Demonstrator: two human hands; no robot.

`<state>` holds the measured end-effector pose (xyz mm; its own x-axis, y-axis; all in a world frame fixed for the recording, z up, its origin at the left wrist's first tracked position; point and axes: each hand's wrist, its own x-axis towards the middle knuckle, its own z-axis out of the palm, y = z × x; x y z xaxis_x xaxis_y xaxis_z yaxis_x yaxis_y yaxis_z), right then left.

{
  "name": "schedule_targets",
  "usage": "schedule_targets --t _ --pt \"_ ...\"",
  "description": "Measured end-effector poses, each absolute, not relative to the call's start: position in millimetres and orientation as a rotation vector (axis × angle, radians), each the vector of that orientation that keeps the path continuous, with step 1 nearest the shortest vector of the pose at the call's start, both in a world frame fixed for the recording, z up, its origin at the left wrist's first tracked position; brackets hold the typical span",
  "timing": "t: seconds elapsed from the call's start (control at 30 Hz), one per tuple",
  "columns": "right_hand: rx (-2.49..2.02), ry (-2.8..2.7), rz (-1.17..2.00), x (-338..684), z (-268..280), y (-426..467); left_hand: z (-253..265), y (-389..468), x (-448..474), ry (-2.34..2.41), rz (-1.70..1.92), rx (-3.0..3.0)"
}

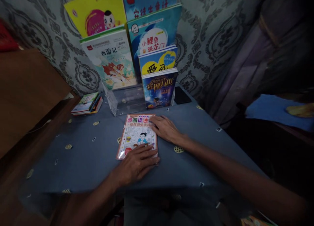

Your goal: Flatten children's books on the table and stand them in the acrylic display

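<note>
A thin picture book (136,129) with an orange-bordered cover lies closed on the table. Across its lower right part rests my left hand (138,162), palm down with the fingers stretched out. My right hand (165,128) touches the upper right edge, its fingers laid over the cover and the thumb side hidden. Neither hand lifts the book. Just beyond it stands a clear acrylic book rack (130,97). That rack bears a white-covered book (111,61), a dark blue book (159,90) and several others.
A small stack of books (87,103) lies at the table's back left. A black flat device (181,95) is right of the rack. The grey tablecloth (80,160) has yellow dotted patterns. A brown wooden cabinet (26,95) stands left, and a patterned wall (203,26) rises behind.
</note>
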<state>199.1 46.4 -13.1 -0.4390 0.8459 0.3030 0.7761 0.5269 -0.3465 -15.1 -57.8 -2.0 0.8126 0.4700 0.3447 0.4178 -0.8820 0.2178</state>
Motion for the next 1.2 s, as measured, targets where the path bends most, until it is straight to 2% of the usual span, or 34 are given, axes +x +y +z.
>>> schedule_targets --t 0.57,0.93,1.2 --pt "-1.308 -2.257 0.282 199 -24 52 -6 -81 -18 0.773 0.532 2.829" --pt "-1.200 -2.453 0.235 210 -28 -5 -3 -83 -17 0.781 0.544 2.809" --pt "-1.185 -2.476 0.268 223 -38 -43 14 -64 -32 0.886 0.753 2.300"
